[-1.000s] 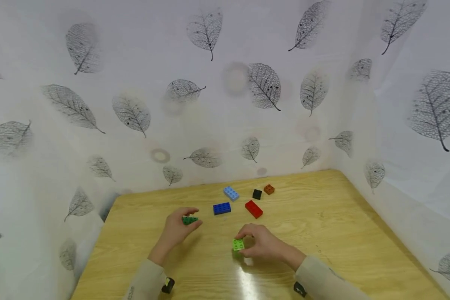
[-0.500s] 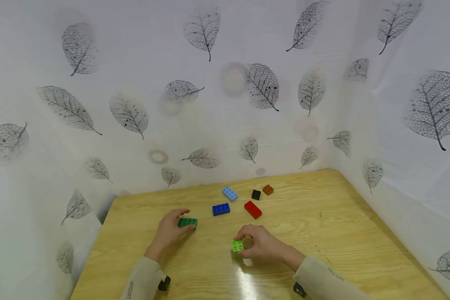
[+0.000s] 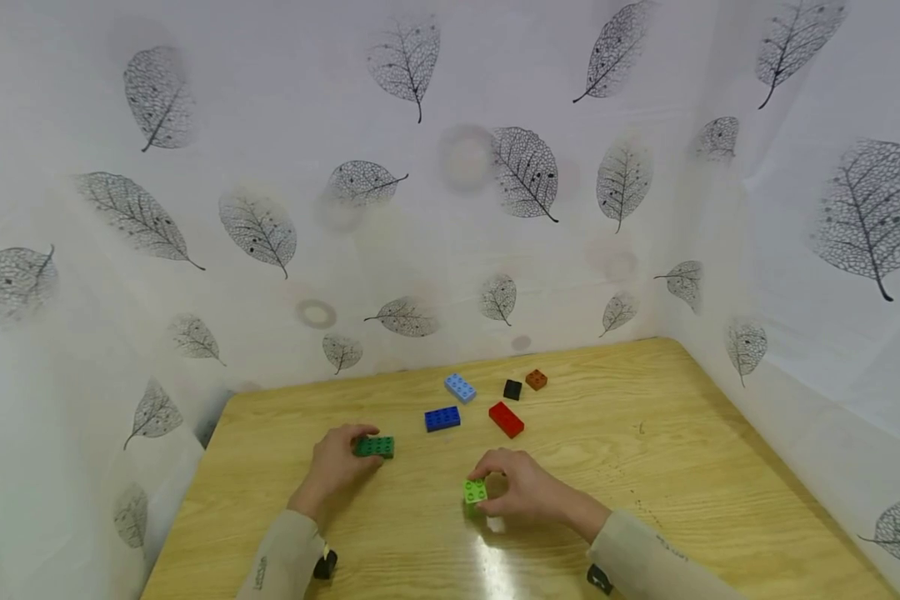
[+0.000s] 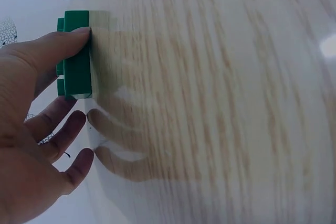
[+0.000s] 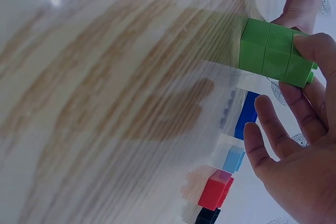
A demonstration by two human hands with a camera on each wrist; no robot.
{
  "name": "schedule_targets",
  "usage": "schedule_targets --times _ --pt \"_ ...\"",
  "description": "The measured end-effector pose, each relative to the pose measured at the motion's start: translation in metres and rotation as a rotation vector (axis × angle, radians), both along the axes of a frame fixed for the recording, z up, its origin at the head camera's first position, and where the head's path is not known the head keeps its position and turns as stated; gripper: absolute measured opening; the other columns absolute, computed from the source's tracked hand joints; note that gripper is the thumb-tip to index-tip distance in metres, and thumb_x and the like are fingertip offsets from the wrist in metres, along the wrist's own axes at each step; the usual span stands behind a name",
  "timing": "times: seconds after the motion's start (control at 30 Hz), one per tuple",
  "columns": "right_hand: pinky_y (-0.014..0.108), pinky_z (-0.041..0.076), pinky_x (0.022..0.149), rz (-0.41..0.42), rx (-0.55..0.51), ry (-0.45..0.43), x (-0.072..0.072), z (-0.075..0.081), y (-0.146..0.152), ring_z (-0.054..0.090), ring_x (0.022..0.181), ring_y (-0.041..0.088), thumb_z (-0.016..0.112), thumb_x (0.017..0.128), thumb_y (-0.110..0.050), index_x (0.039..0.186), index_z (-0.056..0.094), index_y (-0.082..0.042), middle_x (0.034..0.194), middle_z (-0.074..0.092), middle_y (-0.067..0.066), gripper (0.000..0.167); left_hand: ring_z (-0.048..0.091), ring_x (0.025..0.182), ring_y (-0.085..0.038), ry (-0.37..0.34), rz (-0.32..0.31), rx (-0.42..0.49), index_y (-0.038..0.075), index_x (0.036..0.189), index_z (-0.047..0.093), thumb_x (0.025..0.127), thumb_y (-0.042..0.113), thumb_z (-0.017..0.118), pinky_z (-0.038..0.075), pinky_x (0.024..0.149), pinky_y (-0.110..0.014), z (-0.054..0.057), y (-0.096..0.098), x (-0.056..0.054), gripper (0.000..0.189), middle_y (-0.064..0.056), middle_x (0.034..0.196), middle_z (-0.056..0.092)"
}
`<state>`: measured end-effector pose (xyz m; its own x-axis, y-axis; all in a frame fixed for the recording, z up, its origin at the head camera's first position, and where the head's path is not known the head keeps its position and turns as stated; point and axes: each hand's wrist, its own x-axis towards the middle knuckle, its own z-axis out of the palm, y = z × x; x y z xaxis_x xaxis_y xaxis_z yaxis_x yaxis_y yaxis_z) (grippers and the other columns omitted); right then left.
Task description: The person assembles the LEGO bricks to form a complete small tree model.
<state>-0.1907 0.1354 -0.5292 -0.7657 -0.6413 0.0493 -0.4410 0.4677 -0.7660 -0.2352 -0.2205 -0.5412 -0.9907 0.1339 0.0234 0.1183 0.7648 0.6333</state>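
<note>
On the left of the table my left hand (image 3: 334, 462) pinches a dark green toy brick (image 3: 376, 447) between thumb and fingers. In the left wrist view the thumb lies on the near side of this brick (image 4: 77, 72), which sits studs up on the wood, while the other fingers spread beside and behind it. My right hand (image 3: 523, 489) holds the upper end of a short stack of light green bricks (image 3: 475, 492). Seen from the right wrist, this stack (image 5: 265, 51) is three bricks tall and stands on the table, the thumb against its top brick.
Beyond the hands lie a dark blue brick (image 3: 442, 418), a light blue brick (image 3: 460, 387), a red brick (image 3: 506, 419), a black brick (image 3: 512, 389) and an orange-brown brick (image 3: 536, 379). Leaf-patterned white sheeting (image 3: 450, 250) encloses the wooden table (image 3: 630, 433) at the back and sides.
My left hand has brought the dark green brick slightly nearer and down onto the table, and its thumb has slid lower along the brick. The right hand and its stack have stayed put.
</note>
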Motion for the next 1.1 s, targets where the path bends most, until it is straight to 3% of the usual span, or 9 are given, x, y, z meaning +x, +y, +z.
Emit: schedule_targets --times 0.23,0.43,0.6,1.1 --pt "0.044 0.055 0.105 0.005 -0.001 -0.001 0.000 -0.001 0.000 0.066 0.117 0.012 0.084 0.091 -0.029 0.119 0.073 -0.021 0.117 0.072 -0.010 0.032 0.062 0.115 -0.034 -0.005 -0.002 -0.044 0.017 0.117 0.077 0.086 0.023 0.087 0.040 0.105 -0.065 -0.001 -0.001 -0.001 0.034 -0.010 0.119 0.072" --pt "0.043 0.054 0.107 -0.010 0.007 -0.033 0.000 -0.001 0.001 0.065 0.117 0.010 0.084 0.090 -0.029 0.120 0.073 -0.023 0.117 0.071 -0.014 0.032 0.064 0.105 -0.024 -0.034 -0.013 0.022 0.013 0.116 0.075 0.085 0.020 0.089 0.054 0.097 -0.052 0.002 -0.001 0.002 0.035 -0.007 0.115 0.071" --pt "0.044 0.054 0.106 0.004 0.000 -0.024 0.000 -0.002 0.000 0.065 0.118 0.012 0.083 0.091 -0.030 0.120 0.073 -0.022 0.118 0.071 -0.012 0.032 0.063 0.099 -0.020 -0.050 -0.016 0.070 0.011 0.115 0.075 0.084 0.018 0.091 0.056 0.089 -0.045 0.006 0.002 0.005 0.036 -0.007 0.109 0.070" --pt "0.041 0.054 0.105 -0.002 0.005 -0.029 -0.002 -0.002 0.001 0.065 0.118 0.010 0.083 0.092 -0.030 0.121 0.073 -0.023 0.118 0.071 -0.013 0.032 0.062 0.095 -0.014 -0.015 -0.143 0.157 0.012 0.116 0.075 0.085 0.017 0.089 0.053 0.082 -0.027 0.023 0.021 0.016 0.035 -0.005 0.111 0.071"
